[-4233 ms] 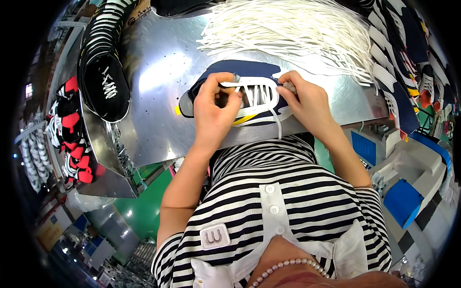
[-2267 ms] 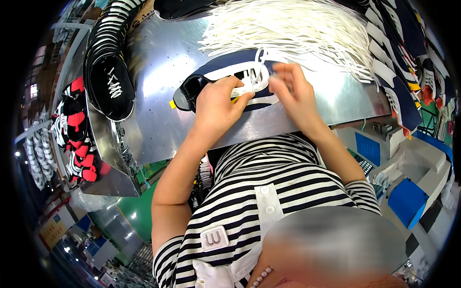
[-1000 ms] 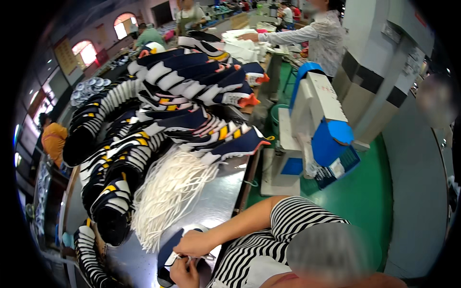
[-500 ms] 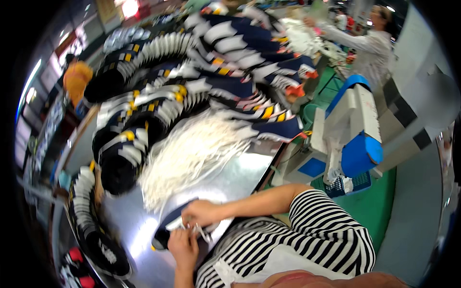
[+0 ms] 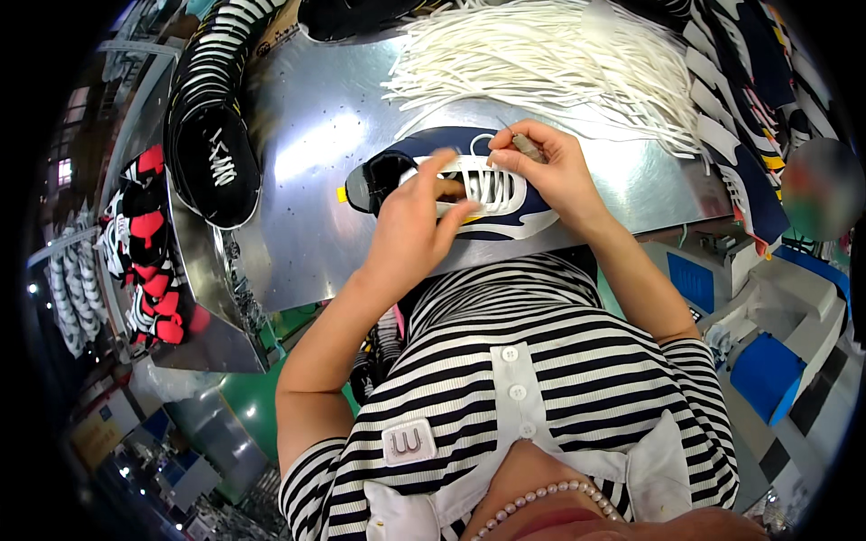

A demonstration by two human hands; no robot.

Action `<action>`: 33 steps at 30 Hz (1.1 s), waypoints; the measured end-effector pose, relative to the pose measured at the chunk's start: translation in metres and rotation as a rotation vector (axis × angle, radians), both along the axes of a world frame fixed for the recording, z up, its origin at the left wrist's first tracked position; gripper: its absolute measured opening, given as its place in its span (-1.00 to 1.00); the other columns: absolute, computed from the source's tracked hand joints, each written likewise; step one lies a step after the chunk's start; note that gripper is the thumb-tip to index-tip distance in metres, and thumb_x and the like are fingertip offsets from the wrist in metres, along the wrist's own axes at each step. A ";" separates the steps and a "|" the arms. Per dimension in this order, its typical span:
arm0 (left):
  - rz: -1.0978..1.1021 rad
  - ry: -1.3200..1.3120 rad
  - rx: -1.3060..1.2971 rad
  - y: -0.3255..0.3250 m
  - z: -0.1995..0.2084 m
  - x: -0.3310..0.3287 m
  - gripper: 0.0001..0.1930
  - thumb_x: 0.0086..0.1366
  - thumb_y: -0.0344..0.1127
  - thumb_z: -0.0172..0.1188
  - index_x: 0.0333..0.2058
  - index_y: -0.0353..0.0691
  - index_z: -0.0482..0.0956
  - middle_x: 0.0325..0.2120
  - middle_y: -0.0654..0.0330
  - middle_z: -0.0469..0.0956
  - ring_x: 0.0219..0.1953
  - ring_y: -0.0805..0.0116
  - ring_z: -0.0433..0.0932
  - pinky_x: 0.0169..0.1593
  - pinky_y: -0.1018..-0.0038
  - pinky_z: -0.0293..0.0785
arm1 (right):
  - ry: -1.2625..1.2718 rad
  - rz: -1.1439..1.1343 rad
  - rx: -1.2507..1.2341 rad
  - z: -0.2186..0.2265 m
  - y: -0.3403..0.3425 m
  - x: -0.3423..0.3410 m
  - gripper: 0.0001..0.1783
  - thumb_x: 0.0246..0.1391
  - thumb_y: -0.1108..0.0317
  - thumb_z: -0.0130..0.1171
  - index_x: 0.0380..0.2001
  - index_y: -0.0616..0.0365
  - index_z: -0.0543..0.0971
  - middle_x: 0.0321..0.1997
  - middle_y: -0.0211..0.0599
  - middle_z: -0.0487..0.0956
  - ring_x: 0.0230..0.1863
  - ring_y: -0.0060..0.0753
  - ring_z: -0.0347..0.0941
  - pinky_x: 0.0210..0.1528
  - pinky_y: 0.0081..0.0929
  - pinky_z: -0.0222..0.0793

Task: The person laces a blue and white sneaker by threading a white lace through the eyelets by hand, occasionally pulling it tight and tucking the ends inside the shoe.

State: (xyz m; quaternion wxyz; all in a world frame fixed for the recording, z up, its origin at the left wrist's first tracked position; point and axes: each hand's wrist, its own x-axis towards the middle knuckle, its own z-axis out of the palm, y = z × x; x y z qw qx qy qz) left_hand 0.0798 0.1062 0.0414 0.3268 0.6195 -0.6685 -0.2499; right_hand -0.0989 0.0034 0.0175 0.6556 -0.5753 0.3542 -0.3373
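A navy shoe upper (image 5: 424,142) with white trim and a black heel lining lies on the metal table, its heel end at the left. White lace (image 5: 494,187) crosses its opening in several rows. Over the heel side of the lacing is my left hand (image 5: 410,221), fingers apart and slightly blurred, with nothing visible in them. My right hand (image 5: 557,171) is closed at the toe side, gripping a small awl-like tool (image 5: 529,148) with a tan handle and thin metal shaft. A loop of lace (image 5: 481,142) rises beside its fingertips.
A pile of loose white laces (image 5: 541,63) covers the table's far side. Nested black shoe uppers (image 5: 216,158) line its left edge; more navy uppers (image 5: 744,135) are stacked at right. Red, black and white uppers (image 5: 149,243) hang farther left. A blue and white machine (image 5: 767,374) stands at right.
My view has swung down toward the shoe and my body. My hands, close together over the upper before, are now apart, the left at the heel side and the right at the toe side.
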 end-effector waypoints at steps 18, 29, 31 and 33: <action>0.395 0.293 0.147 -0.018 -0.015 -0.005 -0.52 0.12 0.03 0.35 -0.11 -0.19 0.59 -0.37 0.01 0.64 -0.37 0.07 0.52 -0.20 0.29 0.41 | -0.015 0.191 0.340 0.033 -0.006 -0.001 -0.88 0.09 0.35 0.23 -0.34 0.16 0.57 -0.44 -0.54 0.55 -0.41 -0.73 0.40 -0.32 -0.72 0.30; 0.380 0.211 0.093 -0.015 -0.013 -0.006 -0.48 0.03 -0.03 0.43 -0.09 -0.20 0.57 -0.39 0.04 0.64 -0.35 0.08 0.53 -0.19 0.29 0.43 | 0.255 0.074 -0.101 0.005 -0.003 0.010 -0.84 0.07 0.33 0.25 -0.34 0.19 0.59 -0.35 -0.39 0.53 -0.41 -0.54 0.41 -0.33 -0.55 0.32; 0.386 0.142 0.088 -0.015 -0.010 -0.009 -0.46 0.00 -0.01 0.44 -0.10 -0.19 0.57 -0.42 0.06 0.64 -0.37 0.09 0.51 -0.22 0.29 0.41 | 0.220 0.054 -0.186 -0.003 -0.001 0.016 -0.84 0.07 0.32 0.25 -0.37 0.19 0.60 -0.35 -0.36 0.54 -0.41 -0.48 0.42 -0.32 -0.53 0.34; 0.391 0.034 0.048 -0.016 -0.012 -0.011 -0.46 -0.01 0.00 0.45 -0.11 -0.18 0.58 -0.43 0.06 0.63 -0.39 0.10 0.50 -0.23 0.29 0.40 | 0.231 0.076 -0.196 -0.004 -0.001 0.018 -0.83 0.08 0.30 0.24 -0.35 0.19 0.60 -0.33 -0.31 0.55 -0.40 -0.43 0.45 -0.30 -0.51 0.35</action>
